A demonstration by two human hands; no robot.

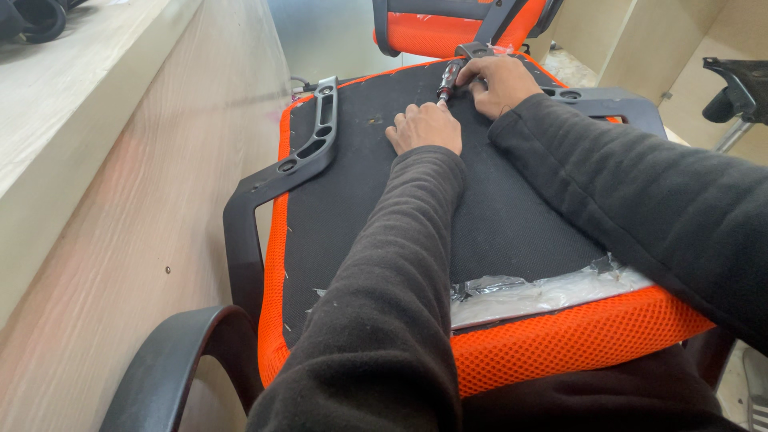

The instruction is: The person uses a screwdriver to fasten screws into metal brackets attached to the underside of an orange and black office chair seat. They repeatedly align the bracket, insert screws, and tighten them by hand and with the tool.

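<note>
Orange mesh edges the upturned chair seat [512,352], whose black underside faces up. Right hand [500,82] grips a screwdriver [446,82] at the seat's far edge; left hand [426,126] rests loosely curled, empty, just beside its tip.

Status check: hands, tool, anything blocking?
Right hand gripping red-and-black screwdriver, upright on black fabric seat underside. Left hand flat beside tip. Black plastic armrest bracket lies clear, left.

There is one camera, worn on the person's head. It looks down and forward, close along both dark sleeves, to the upturned orange mesh chair seat with a black cloth underside [496,224].
</note>
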